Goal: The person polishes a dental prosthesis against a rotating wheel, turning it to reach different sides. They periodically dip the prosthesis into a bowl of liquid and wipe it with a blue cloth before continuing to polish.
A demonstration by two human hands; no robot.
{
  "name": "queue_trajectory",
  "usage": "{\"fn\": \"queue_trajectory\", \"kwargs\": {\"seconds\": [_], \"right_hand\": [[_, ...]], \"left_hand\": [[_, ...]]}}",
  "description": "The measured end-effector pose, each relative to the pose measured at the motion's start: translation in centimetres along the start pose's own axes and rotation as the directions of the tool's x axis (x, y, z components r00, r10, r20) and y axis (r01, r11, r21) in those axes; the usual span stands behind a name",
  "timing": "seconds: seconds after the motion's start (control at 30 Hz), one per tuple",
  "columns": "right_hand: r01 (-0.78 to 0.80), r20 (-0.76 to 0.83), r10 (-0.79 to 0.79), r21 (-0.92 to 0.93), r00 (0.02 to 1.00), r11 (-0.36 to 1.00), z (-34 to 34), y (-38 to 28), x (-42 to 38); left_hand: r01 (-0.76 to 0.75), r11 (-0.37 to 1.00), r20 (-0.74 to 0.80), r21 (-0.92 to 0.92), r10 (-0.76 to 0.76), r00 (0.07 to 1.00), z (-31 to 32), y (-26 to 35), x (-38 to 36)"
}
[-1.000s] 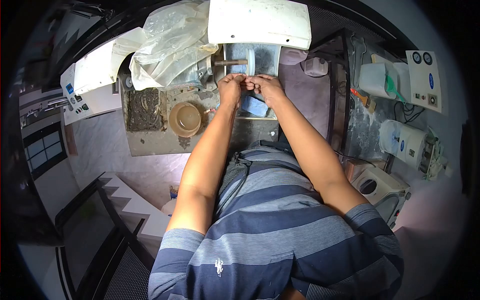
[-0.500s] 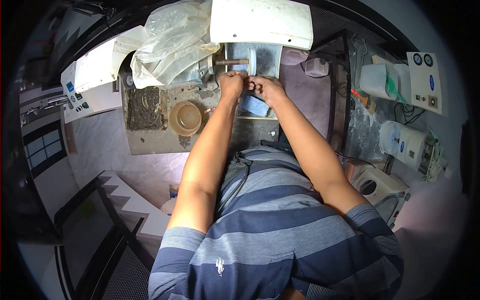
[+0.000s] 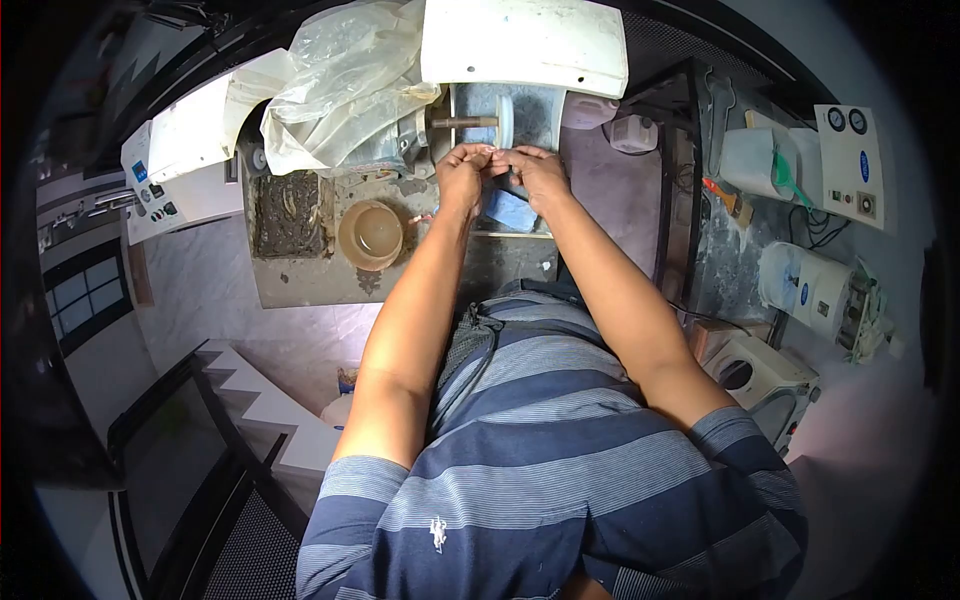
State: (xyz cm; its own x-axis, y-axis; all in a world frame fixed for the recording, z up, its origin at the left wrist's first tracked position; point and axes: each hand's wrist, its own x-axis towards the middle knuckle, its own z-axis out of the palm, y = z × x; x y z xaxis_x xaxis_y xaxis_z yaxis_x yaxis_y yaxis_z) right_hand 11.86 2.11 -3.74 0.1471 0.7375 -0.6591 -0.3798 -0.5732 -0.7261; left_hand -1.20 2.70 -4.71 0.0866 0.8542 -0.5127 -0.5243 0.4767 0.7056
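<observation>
Both my hands are closed and meet fingertip to fingertip at the front edge of a pale polishing wheel (image 3: 505,122). The wheel sits on a brown spindle (image 3: 463,123) that comes in from the left. My left hand (image 3: 464,177) pinches at the left, and my right hand (image 3: 540,172) pinches at the right. Something small and pale shows between the fingertips, but I cannot tell what it is. Below the hands, a blue block (image 3: 511,211) lies in the tray of the polishing machine, under its white hood (image 3: 523,42).
On the bench's left stand a brown bowl (image 3: 371,237) of cloudy liquid and a tray of dark wet grit (image 3: 290,218). Clear plastic sheeting (image 3: 345,85) covers the motor. Pinkish containers (image 3: 634,134) are at the right, beyond them a brush (image 3: 738,205) and a gauge panel (image 3: 850,165).
My right hand has turned inward and its fingers have closed up against the left fingertips. The left fingers have shifted slightly at the wheel.
</observation>
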Motion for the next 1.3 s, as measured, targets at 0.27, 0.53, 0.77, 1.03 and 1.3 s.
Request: {"fn": "queue_trajectory", "kwargs": {"seconds": [0.27, 0.53, 0.77, 1.03, 1.3], "right_hand": [[-0.01, 0.01, 0.009, 0.087, 1.0, 0.996, -0.1, 0.1, -0.1], [-0.023, 0.055, 0.02, 0.043, 0.998, 0.999, -0.4, -0.4, -0.2], [-0.062, 0.125, 0.051, 0.09, 0.991, 0.994, -0.7, -0.1, 0.4], [-0.018, 0.066, 0.018, -0.007, 0.998, 1.0, -0.6, 0.1, 0.7], [-0.022, 0.058, 0.021, 0.028, 0.998, 0.999, -0.5, 0.2, 1.1]], "left_hand": [[-0.107, 0.994, 0.0, -0.039, 0.107, 0.994, 0.2, -0.8, -0.2], [-0.104, 0.994, -0.013, -0.015, 0.104, 0.995, 0.5, -0.7, -0.2], [-0.033, 0.999, -0.038, 0.034, 0.034, 0.999, 0.8, -0.3, -0.1], [-0.008, 0.999, -0.079, -0.052, 0.004, 0.997, 1.1, -0.3, -0.2], [-0.011, 0.999, -0.079, -0.039, 0.007, 0.997, 0.8, 0.0, -0.1]]}}
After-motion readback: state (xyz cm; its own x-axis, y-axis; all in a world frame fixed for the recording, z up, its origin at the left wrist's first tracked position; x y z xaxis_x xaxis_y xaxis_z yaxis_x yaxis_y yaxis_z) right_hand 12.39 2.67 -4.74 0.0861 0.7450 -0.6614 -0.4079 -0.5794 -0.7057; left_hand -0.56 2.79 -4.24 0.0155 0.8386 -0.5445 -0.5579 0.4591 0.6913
